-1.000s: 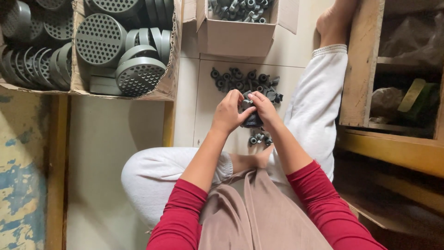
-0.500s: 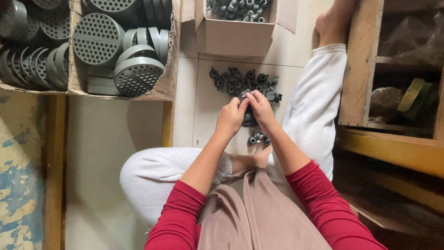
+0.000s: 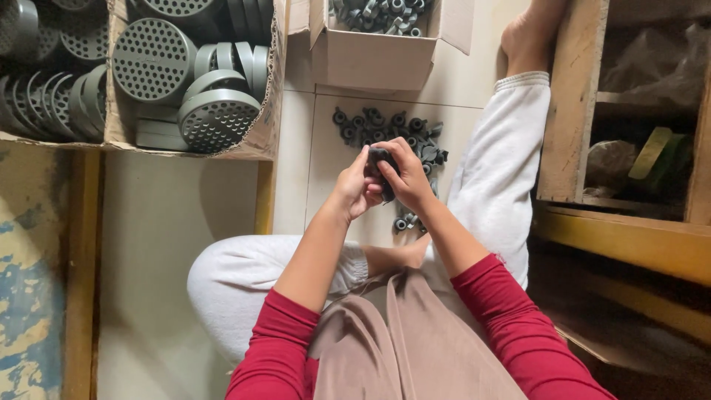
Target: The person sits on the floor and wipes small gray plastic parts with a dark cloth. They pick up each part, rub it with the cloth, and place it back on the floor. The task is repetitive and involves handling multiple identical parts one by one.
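While I sit cross-legged on the pale tiled floor (image 3: pixel 185 244), my left hand (image 3: pixel 354 189) and right hand (image 3: pixel 406 178) meet, fingers curled shut around a small dark plastic fitting (image 3: pixel 382 158) pinched between them. It hovers just above the loose heap of dark grey plastic fittings (image 3: pixel 385 132) on the floor between my legs. Beyond that heap stands an open cardboard box (image 3: pixel 378 59) holding more of them.
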